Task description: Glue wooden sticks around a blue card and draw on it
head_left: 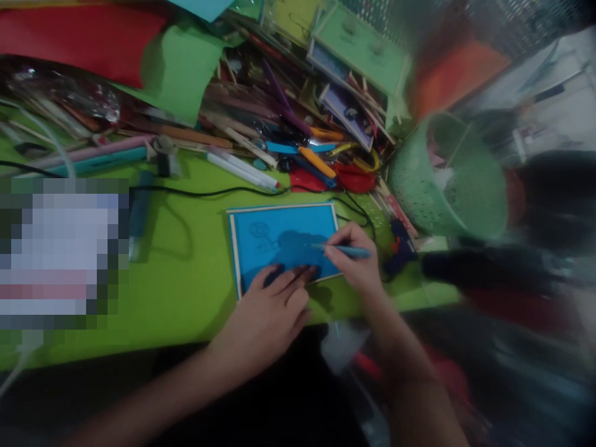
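Observation:
A blue panel (251,261) edged with thin wooden strips lies on the green table. Faint line drawing shows on its left part. My left hand (277,301) rests on the panel's lower edge, palm down with fingers spread. In my right hand (356,257) is a blue pen (354,251), held between thumb and fingers, its tip over the right part of the panel. A shadow covers the panel's middle.
Scissors (316,162), white markers (242,171) and many sticks are heaped behind the panel. A green basket (414,180) stands at the right, near a dark blue glue gun (399,248). A black cable (200,194) crosses the green table (177,298).

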The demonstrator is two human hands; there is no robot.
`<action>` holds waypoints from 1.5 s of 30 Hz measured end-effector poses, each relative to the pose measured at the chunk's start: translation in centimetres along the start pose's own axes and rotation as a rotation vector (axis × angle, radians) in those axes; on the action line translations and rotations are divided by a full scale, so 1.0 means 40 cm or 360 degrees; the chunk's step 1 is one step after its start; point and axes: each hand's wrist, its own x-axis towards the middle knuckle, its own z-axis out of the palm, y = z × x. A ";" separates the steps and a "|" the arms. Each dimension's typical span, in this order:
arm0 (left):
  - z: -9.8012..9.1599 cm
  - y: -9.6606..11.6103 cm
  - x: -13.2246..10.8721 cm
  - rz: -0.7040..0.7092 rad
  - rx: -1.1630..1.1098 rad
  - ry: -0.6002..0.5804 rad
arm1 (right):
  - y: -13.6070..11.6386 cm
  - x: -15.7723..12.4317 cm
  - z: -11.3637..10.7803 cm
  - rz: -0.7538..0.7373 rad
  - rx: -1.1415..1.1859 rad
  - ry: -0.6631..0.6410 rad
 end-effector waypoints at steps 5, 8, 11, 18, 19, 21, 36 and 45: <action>0.003 0.001 -0.003 -0.0011 0.0009 -0.0024 | 0.002 -0.003 0.001 0.0024 -0.0044 -0.0012; 0.004 0.001 -0.005 -0.0011 0.0007 -0.0016 | 0.004 -0.003 0.001 0.0011 -0.0055 -0.0022; 0.005 0.001 -0.004 -0.0009 -0.0001 0.0004 | 0.007 -0.003 0.001 -0.0012 -0.0053 -0.0038; 0.008 0.001 -0.005 -0.0007 0.0009 0.0039 | 0.008 -0.002 0.002 -0.0056 -0.0077 -0.0022; 0.008 0.001 -0.006 -0.0007 0.0010 0.0036 | 0.007 -0.002 0.003 -0.0054 -0.0084 -0.0015; 0.010 0.001 -0.007 -0.0011 0.0009 0.0026 | 0.007 -0.002 0.003 -0.0051 -0.0092 -0.0006; 0.011 0.001 -0.004 0.0001 0.0008 0.0064 | 0.012 -0.004 -0.001 -0.0040 -0.0048 -0.0047; 0.011 -0.001 -0.008 0.0007 0.0015 0.0031 | 0.015 -0.001 -0.008 -0.0059 -0.0031 0.0099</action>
